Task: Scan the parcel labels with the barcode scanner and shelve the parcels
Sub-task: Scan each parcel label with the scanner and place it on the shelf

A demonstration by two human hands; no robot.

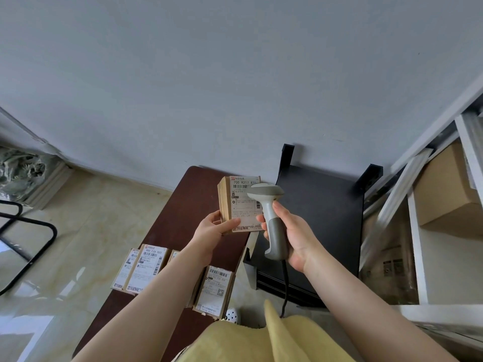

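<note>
My left hand point(215, 226) grips a small brown parcel point(239, 202) by its lower left corner and holds it up above the dark wooden table point(180, 212), its white label facing me. My right hand point(292, 236) is closed around the grey handle of a white barcode scanner point(269, 210). The scanner's head sits just in front of the label's upper right part. Several more labelled parcels point(146, 267) lie on the table below my left arm, one of them point(215, 291) near the table's right edge.
A black stand point(326, 218) is to the right of the table. White metal shelving point(431, 205) at the far right holds cardboard boxes point(449, 189). The scanner's black cable point(285, 288) hangs down. A black chair frame point(28, 244) stands on the tiled floor at left.
</note>
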